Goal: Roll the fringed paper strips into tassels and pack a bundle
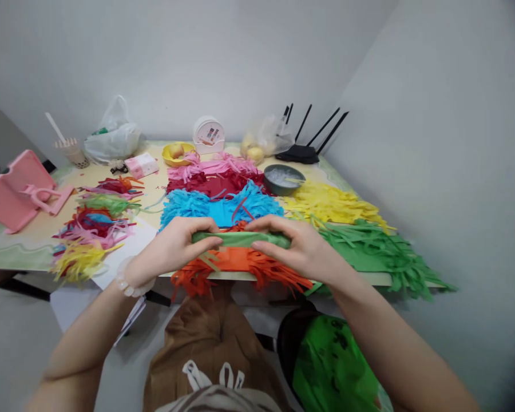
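Observation:
A rolled strip of green paper (240, 238) is stretched level between both hands above the table's near edge. My left hand (175, 247) pinches its left end, my right hand (298, 247) grips its right end. Just under the roll lies orange fringed paper (236, 263), whose cut strips hang over the table edge. Behind it sit blue fringed paper (214, 207), then dark red (217, 185) and pink (214, 166) sheets. A bead bracelet is on my left wrist.
Yellow (330, 203) and green fringed paper (369, 246) lie at the right. Rolled multicolour fringes (94, 229) are at the left beside a pink stand (19, 191). A grey bowl (283, 178), yellow bowl (175, 153), router (302, 151), cup and bags stand at the back.

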Action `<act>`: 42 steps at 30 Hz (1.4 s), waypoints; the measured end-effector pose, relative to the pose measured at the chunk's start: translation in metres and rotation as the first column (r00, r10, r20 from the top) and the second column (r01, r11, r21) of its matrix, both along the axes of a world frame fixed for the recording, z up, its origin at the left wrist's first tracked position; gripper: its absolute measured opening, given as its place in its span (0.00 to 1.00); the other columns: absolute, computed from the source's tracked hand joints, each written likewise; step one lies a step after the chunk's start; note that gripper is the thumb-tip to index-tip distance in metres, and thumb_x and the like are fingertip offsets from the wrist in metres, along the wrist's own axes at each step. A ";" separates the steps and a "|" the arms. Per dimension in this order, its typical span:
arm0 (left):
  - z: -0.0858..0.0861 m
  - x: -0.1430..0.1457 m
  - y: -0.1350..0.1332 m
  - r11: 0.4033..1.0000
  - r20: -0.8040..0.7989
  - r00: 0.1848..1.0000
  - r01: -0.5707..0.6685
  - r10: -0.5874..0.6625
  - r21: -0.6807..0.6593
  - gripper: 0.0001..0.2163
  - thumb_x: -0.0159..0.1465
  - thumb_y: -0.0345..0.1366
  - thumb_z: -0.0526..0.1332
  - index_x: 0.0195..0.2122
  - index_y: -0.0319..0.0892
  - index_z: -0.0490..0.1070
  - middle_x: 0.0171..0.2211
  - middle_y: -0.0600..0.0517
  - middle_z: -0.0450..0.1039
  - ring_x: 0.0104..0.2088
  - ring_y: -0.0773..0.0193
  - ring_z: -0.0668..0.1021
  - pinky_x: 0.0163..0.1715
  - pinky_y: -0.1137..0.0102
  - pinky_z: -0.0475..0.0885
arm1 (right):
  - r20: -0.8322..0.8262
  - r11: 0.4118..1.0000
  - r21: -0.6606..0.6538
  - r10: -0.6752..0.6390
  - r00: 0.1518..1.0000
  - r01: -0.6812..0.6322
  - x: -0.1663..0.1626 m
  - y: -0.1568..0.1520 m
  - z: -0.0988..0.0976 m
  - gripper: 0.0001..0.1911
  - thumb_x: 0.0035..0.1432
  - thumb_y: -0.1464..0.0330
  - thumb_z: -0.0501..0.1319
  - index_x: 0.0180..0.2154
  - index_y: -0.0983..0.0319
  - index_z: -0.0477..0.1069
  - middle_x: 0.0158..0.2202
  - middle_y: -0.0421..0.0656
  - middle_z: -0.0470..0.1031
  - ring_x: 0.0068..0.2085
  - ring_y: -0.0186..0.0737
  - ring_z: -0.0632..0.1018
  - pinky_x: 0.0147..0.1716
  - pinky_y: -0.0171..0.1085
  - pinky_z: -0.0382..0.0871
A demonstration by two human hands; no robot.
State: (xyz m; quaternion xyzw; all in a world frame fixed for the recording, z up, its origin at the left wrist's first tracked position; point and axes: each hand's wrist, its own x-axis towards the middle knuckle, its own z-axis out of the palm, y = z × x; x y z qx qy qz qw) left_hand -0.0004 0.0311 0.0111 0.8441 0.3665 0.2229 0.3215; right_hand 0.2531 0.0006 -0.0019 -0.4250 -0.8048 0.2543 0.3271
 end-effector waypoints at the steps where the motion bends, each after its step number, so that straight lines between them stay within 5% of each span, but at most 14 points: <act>1: 0.000 0.000 -0.001 1.000 0.008 1.000 -0.006 0.006 -0.006 0.11 0.67 0.41 0.58 0.33 0.41 0.75 0.31 0.52 0.79 0.32 0.64 0.77 0.34 0.73 0.68 | 0.005 0.999 -0.020 -0.042 0.999 0.042 -0.002 0.000 0.000 0.06 0.61 0.66 0.61 0.37 0.61 0.75 0.35 0.43 0.80 0.36 0.41 0.79 0.37 0.36 0.71; 4: -0.002 0.000 -0.002 0.995 0.109 0.993 -0.045 0.055 -0.086 0.09 0.66 0.39 0.60 0.32 0.40 0.74 0.28 0.52 0.78 0.29 0.65 0.78 0.32 0.73 0.70 | -0.098 0.990 -0.081 -0.123 0.988 0.115 -0.007 0.000 -0.003 0.09 0.61 0.65 0.62 0.29 0.61 0.73 0.27 0.41 0.78 0.29 0.38 0.78 0.31 0.34 0.70; 8: -0.007 0.001 -0.004 0.956 0.340 0.925 -0.069 0.168 -0.286 0.08 0.65 0.38 0.62 0.35 0.38 0.75 0.22 0.53 0.76 0.24 0.66 0.78 0.29 0.73 0.72 | -0.354 0.976 -0.166 -0.193 0.915 0.141 -0.012 -0.003 -0.011 0.06 0.59 0.65 0.64 0.34 0.61 0.75 0.28 0.40 0.79 0.27 0.36 0.80 0.28 0.33 0.74; 15: -0.024 0.003 -0.003 0.911 0.601 0.767 0.055 0.224 -0.409 0.10 0.62 0.35 0.65 0.42 0.38 0.80 0.24 0.52 0.77 0.25 0.68 0.77 0.30 0.73 0.73 | -0.453 0.975 -0.109 -0.220 0.864 0.191 -0.014 -0.006 -0.020 0.09 0.59 0.70 0.63 0.39 0.58 0.82 0.30 0.40 0.82 0.28 0.37 0.81 0.30 0.35 0.76; 25: -0.003 0.001 -0.012 0.937 0.405 0.880 -0.109 0.247 -0.333 0.10 0.64 0.40 0.65 0.33 0.38 0.71 0.20 0.55 0.72 0.20 0.70 0.72 0.23 0.75 0.68 | -0.274 0.975 -0.020 -0.216 0.937 0.219 -0.007 -0.011 -0.006 0.08 0.60 0.70 0.63 0.40 0.58 0.81 0.35 0.43 0.84 0.35 0.41 0.83 0.37 0.38 0.76; 30: -0.018 -0.004 -0.008 0.936 0.507 0.844 0.015 0.177 -0.353 0.09 0.64 0.38 0.64 0.40 0.38 0.78 0.25 0.51 0.77 0.20 0.70 0.73 0.24 0.73 0.70 | -0.411 0.990 -0.058 -0.139 0.901 0.126 -0.003 -0.011 -0.011 0.08 0.59 0.71 0.63 0.37 0.57 0.82 0.32 0.41 0.82 0.34 0.39 0.81 0.33 0.36 0.75; 36: -0.023 -0.004 -0.010 0.931 0.586 0.800 0.105 0.130 -0.350 0.07 0.64 0.36 0.64 0.36 0.39 0.80 0.30 0.49 0.79 0.24 0.69 0.74 0.28 0.72 0.71 | -0.464 0.998 -0.036 -0.070 0.883 0.060 -0.001 -0.008 -0.015 0.09 0.58 0.72 0.62 0.34 0.57 0.81 0.31 0.41 0.81 0.33 0.38 0.79 0.34 0.37 0.73; 42: -0.013 0.003 -0.017 0.975 0.413 0.888 -0.145 0.204 -0.169 0.11 0.63 0.39 0.65 0.27 0.40 0.68 0.24 0.54 0.72 0.25 0.68 0.73 0.28 0.74 0.68 | -0.310 0.985 0.095 -0.108 0.945 0.144 -0.004 -0.011 -0.010 0.06 0.60 0.68 0.63 0.32 0.57 0.79 0.32 0.42 0.82 0.34 0.41 0.80 0.38 0.40 0.74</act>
